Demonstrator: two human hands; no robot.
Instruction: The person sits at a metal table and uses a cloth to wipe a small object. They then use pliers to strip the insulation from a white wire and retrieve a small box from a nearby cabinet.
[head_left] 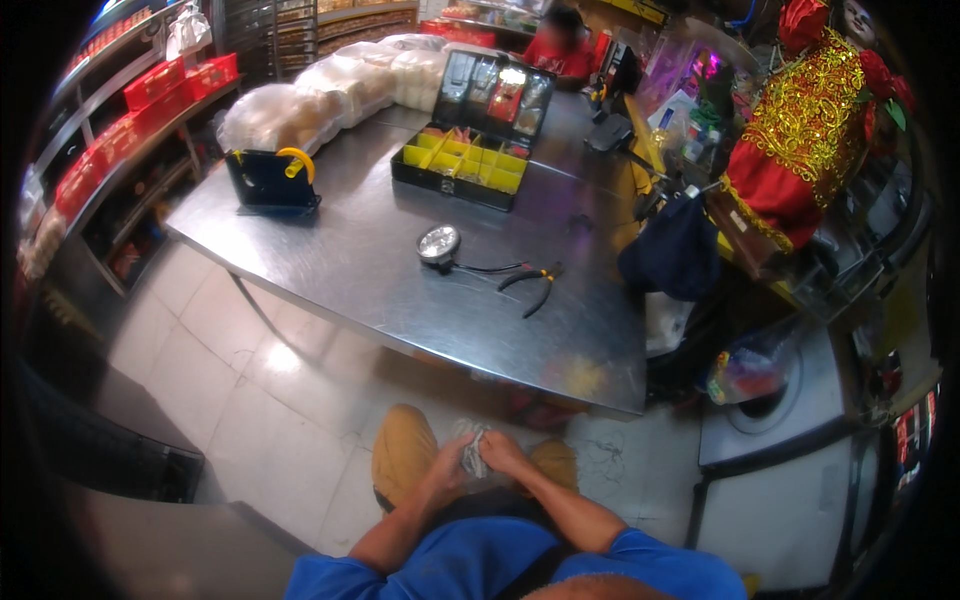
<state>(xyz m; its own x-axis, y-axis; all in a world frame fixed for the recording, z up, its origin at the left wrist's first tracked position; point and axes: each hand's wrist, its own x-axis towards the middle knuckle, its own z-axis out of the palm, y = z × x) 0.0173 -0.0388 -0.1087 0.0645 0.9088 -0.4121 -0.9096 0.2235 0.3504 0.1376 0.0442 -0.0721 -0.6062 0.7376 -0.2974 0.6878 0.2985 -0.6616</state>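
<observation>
Left hand (453,462) and right hand (501,453) grip a crumpled greyish bundle (474,455) between them.

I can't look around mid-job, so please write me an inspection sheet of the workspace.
Surface: shiny stainless-steel table, reflecting light.
Job's things: crumpled grey-white bundle, material unclear, held off the table.
Clutter: round silver lamp, black-and-yellow pliers, open black case with yellow compartments, all on the table.
Grips: left grip and right grip both closed on the bundle.
Cables: thin dark lamp cable, reaching toward the pliers.
Surroundings: red boxes at left; ornate red-and-gold garment at right; person in red beyond the table.
</observation>
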